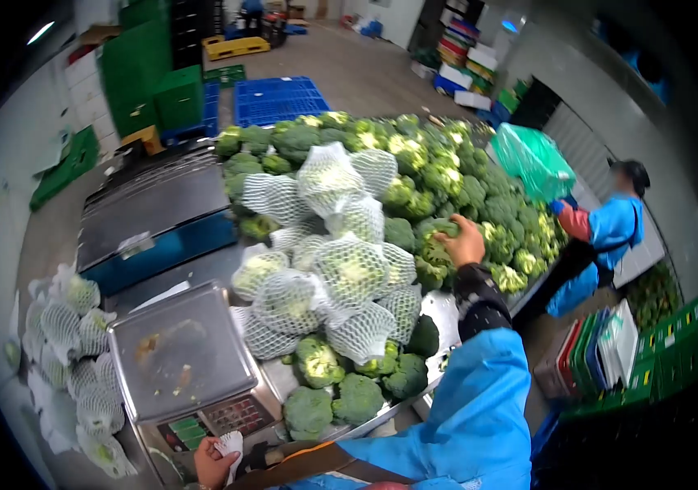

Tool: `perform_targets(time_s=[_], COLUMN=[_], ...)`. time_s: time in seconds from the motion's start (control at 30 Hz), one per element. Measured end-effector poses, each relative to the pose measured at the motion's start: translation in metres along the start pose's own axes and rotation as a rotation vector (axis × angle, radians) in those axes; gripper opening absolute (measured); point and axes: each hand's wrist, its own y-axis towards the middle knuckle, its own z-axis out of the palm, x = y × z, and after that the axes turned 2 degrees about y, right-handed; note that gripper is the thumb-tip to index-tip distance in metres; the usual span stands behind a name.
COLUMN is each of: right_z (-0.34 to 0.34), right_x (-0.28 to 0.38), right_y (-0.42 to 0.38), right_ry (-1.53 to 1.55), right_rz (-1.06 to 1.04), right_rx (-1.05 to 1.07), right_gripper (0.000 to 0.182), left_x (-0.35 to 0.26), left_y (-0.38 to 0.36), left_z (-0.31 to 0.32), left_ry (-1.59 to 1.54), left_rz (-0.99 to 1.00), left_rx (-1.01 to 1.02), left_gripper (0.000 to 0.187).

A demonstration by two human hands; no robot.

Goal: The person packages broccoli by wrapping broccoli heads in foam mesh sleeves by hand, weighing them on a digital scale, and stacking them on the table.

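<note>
My right hand reaches out over the big pile, its fingers curled around a broccoli head. Low in the view, beside the scale, my left hand pinches a small, white, ribbed piece that looks like a flattened foam net. Between the hands lies a heap of broccoli in white foam nets. Several bare broccoli heads sit along the near table edge. A weighing scale with a steel pan and green display stands just beyond my left hand.
Loose broccoli covers the far table. More netted broccoli lies at the left. A co-worker in blue stands at the right by a green plastic bag. Green crates are at the lower right, a blue pallet behind.
</note>
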Motion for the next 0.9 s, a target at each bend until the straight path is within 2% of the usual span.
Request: perform_targets(time_s=[0.03,0.07,0.13,0.17,0.2,0.23,0.27,0.33,0.4,0.43,0.47,0.53,0.63,0.67,0.73,0.8,0.83,0.87,0.9], right_z=[-0.009,-0.020,-0.030,-0.047,-0.056,-0.057,-0.042,-0.019,-0.004,0.010,0.033,0.047,0.031,0.010,-0.013,-0.043,-0.056,-0.069,-0.070], right_x=[0.018,0.036,0.087,0.134,0.173,0.213,0.241,0.311,0.367,0.383,0.389,0.393,0.379,0.377,0.375,0.382,0.383,0.386,0.382], right_y=[-0.004,-0.006,-0.020,-0.037,-0.057,-0.081,-0.103,-0.158,-0.212,-0.237,-0.257,-0.291,-0.321,-0.314,-0.306,-0.293,-0.285,-0.280,-0.277], right_ry=[0.105,0.209,0.744,0.922,0.845,1.014,1.059,0.902,0.948,0.877,0.788,0.736,0.747,0.758,0.964,1.412,1.217,1.157,1.168], right_rz=[-0.033,-0.062,-0.057,-0.097,-0.145,-0.252,-0.276,-0.755,-0.919,-0.969,-1.061,-1.190,-1.169,-1.133,-0.831,-0.586,-0.891,-1.030,-0.988], right_rx=[-0.082,-0.158,-0.029,0.113,0.206,0.318,0.478,0.217,0.180,0.142,0.121,0.093,0.301,0.442,0.639,0.971,0.863,0.815,0.808], right_gripper=[0.053,0.053,0.055,0.059,0.058,0.056,0.058,0.056,0.055,0.049,0.042,0.042,0.046,0.046,0.040,0.035,0.036,0.040,0.037], left_x=[0.007,-0.004,-0.038,-0.037,-0.042,-0.042,-0.043,-0.056,-0.071,-0.083,-0.095,-0.121,-0.155,-0.165,-0.178,-0.193,-0.197,-0.202,-0.210], left_y=[-0.002,-0.007,-0.024,-0.024,-0.023,-0.021,-0.016,-0.011,-0.011,-0.014,-0.016,-0.026,-0.039,-0.041,-0.039,-0.032,-0.025,-0.020,-0.018], left_z=[-0.013,-0.013,-0.009,-0.014,-0.017,-0.020,-0.024,-0.026,-0.026,-0.028,-0.027,-0.028,-0.033,-0.033,-0.026,-0.020,-0.017,-0.015,-0.012], left_ry=[0.064,0.000,-0.003,0.044,0.026,0.058,0.096,0.166,0.176,0.125,0.064,-0.020,-0.011,0.026,-0.048,0.015,0.026,0.043,-0.035], left_rz=[-0.005,0.019,0.033,0.049,0.046,0.080,0.120,0.137,0.193,0.198,0.199,0.174,0.221,0.220,0.285,0.355,0.382,0.408,0.447], left_rx=[0.020,0.042,0.062,0.020,0.017,0.010,0.003,0.025,0.053,0.111,0.165,0.195,0.156,0.154,0.186,0.261,0.275,0.295,0.326], left_gripper=[0.044,0.047,0.039,0.044,0.043,0.042,0.040,0.037,0.036,0.035,0.034,0.033,0.032,0.031,0.033,0.026,0.026,0.025,0.025])
